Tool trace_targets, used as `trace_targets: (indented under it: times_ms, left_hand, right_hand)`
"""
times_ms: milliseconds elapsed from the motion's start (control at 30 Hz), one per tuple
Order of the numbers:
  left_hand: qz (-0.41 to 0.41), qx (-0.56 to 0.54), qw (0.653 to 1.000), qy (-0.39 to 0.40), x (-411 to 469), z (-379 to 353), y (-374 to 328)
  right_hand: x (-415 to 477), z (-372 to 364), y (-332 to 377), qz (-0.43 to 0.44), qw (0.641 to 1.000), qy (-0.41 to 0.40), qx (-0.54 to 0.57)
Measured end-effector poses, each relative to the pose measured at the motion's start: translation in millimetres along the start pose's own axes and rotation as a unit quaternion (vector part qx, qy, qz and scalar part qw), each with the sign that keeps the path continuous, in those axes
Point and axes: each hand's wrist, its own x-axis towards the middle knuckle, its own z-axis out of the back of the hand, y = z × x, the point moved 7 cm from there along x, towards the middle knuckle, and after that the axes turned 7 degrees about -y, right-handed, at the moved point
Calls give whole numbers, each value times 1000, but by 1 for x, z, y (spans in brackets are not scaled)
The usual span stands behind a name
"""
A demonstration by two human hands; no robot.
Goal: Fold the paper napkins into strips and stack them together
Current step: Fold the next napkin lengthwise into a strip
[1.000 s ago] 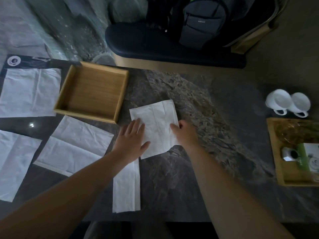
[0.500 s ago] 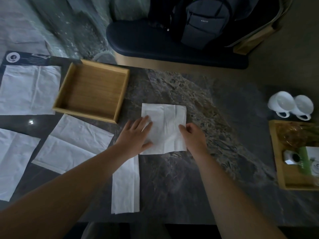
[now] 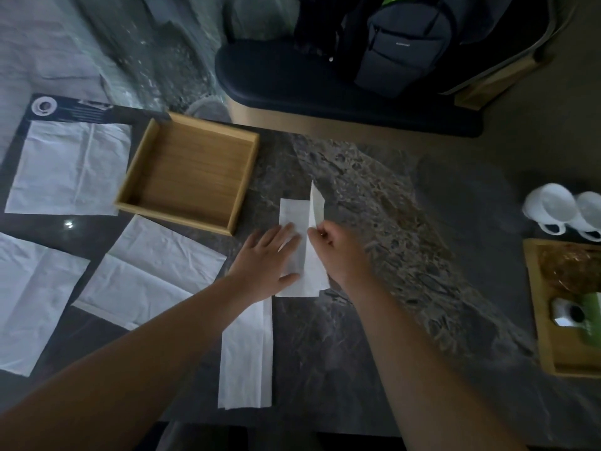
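Note:
A white paper napkin (image 3: 295, 213) lies in the middle of the dark marble table, its right half lifted and swung over toward the left. My right hand (image 3: 338, 252) pinches that raised flap at its edge. My left hand (image 3: 265, 262) lies flat, fingers spread, pressing the napkin's left part down. A finished folded strip (image 3: 247, 362) lies lengthwise just below my left wrist. Three unfolded napkins wait at the left: one (image 3: 70, 167) at the back, one (image 3: 153, 271) beside my left forearm, one (image 3: 29, 301) at the left edge.
An empty square wooden tray (image 3: 188, 172) stands left of the napkin. At the right edge sit two white cups (image 3: 566, 213) and a wooden tray (image 3: 536, 307) with small items. Beyond the table's far edge is a dark bench (image 3: 325, 92) with a grey backpack (image 3: 403, 40).
The napkin was turned square to me, then my right hand took its right edge and lifted it over toward the left. My left hand kept pressing the left side.

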Motion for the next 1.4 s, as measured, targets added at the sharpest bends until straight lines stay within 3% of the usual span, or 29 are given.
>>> trace_targets:
  times_ms: [167, 733, 1167, 1400]
  left_hand:
    - [41, -36, 998, -26, -6, 9, 14]
    - [13, -14, 1000, -3, -18, 9, 30]
    - [16, -13, 1000, 7, -15, 10, 34]
    - [41, -49, 998, -10, -14, 15, 35]
  right_hand:
    - [1, -19, 9, 16, 999, 17, -35]
    - [9, -61, 6, 41, 986, 41, -155]
    - [-12, -60, 0, 140, 954, 86, -251]
    - [-21, -62, -10, 181, 955, 82, -219]
